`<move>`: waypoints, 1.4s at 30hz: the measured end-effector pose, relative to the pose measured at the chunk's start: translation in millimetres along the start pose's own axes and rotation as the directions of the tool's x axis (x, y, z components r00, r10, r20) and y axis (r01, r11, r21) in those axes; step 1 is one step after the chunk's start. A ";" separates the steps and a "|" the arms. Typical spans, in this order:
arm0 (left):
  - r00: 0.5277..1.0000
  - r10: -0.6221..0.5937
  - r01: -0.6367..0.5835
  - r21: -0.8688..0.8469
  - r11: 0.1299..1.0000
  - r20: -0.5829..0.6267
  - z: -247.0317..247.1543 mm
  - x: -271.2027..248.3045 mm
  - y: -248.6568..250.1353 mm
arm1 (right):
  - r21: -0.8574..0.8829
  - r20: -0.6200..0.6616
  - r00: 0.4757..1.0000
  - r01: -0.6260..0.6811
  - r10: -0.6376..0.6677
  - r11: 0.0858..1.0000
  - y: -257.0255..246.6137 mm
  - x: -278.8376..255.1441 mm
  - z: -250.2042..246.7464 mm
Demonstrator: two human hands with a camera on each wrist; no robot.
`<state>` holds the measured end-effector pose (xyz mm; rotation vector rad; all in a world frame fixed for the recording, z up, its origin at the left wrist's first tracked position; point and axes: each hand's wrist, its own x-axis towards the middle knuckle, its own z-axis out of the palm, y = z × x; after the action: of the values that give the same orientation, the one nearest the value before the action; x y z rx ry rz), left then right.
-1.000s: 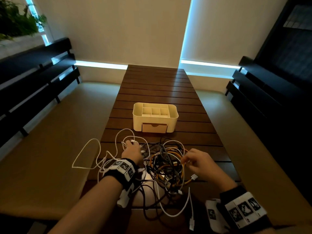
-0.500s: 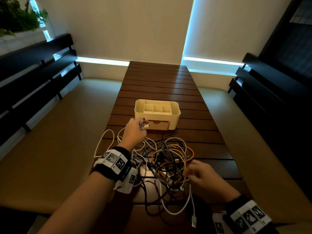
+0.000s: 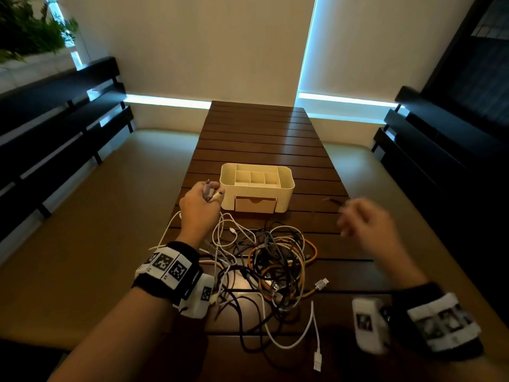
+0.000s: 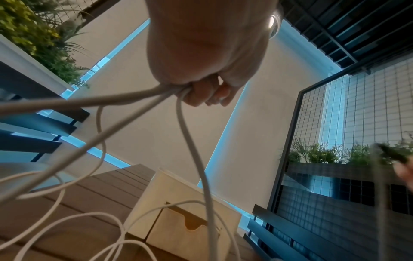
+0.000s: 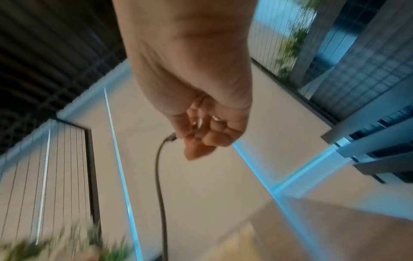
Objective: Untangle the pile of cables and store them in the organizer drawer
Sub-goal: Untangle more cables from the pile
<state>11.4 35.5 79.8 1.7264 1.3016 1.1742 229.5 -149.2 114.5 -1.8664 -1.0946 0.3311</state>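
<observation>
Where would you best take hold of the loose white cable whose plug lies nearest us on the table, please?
Pinch the white cable just behind its plug, coming from above on the near side. That end lies flat on the table, clear of the tangled pile, so it should pull free from there; higher up it runs under the dark cables.

walls: cream | table: dark slatted wood | benches: black slatted | plants: upper left

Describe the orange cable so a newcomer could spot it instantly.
On the slatted wooden table, nearer than the cream organizer, lies a cable tangle. The orange cable loops through its right half, the only bright strand among white, grey and black ones.
</observation>
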 end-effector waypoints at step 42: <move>0.836 0.160 0.275 -0.653 0.706 0.524 26.8 -42.1 53.4 | 0.284 0.064 0.994 0.063 -0.085 0.957 -77.1 -0.3 90.2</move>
<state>51.3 -19.6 106.4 1.2575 0.4297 0.8612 131.7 -83.4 128.2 -1.5671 -1.1031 0.4919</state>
